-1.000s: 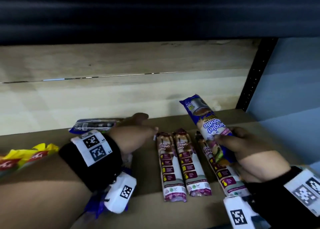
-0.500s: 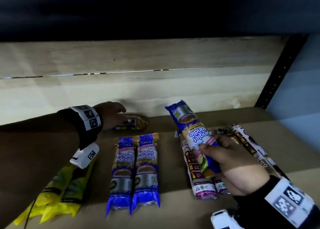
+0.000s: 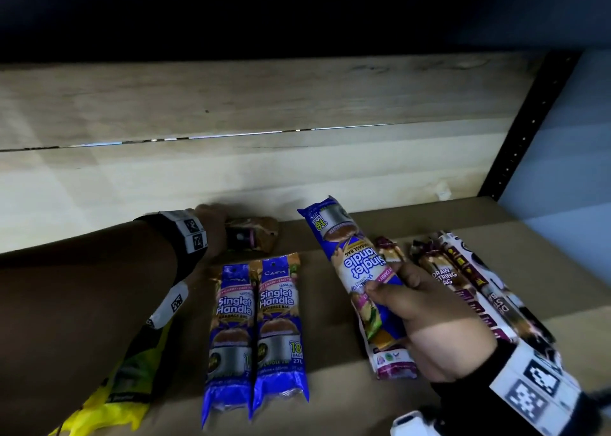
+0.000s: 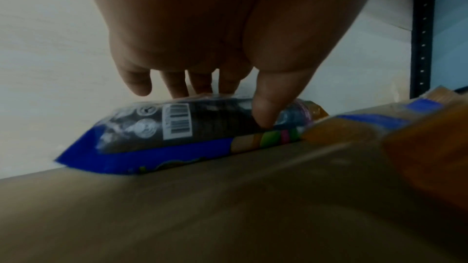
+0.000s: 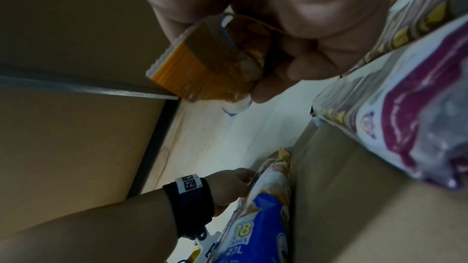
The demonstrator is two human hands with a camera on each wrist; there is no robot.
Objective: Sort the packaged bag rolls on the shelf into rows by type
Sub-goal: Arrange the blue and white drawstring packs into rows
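Nearest to you, your right hand is curling its fingers around a blue Singlet Handle roll, and it is holding this roll tilted above the shelf, with the printed text upside down from your side. Under and beside this hand, the maroon drawstring rolls are lying close together on the right part of the shelf, so this group is looking mostly formed, although the rolls are sitting a bit crooked. In the middle, two blue Singlet Handle rolls are lying side by side and touching, so the blue row is already starting. On the left, under your forearm, a yellow pack is waiting near the front edge; how many yellow packs are there, I cannot tell. Farther away, at the back board, your left hand is closing thumb and fingers around another blue pack, which is lying flat against the back wall with its barcode side up. I am judging that the sorting is roughly half done: the roll you are holding and the pack at the back are both needing a place beside the two blue rolls, and the yellow and maroon groups are needing straightening.
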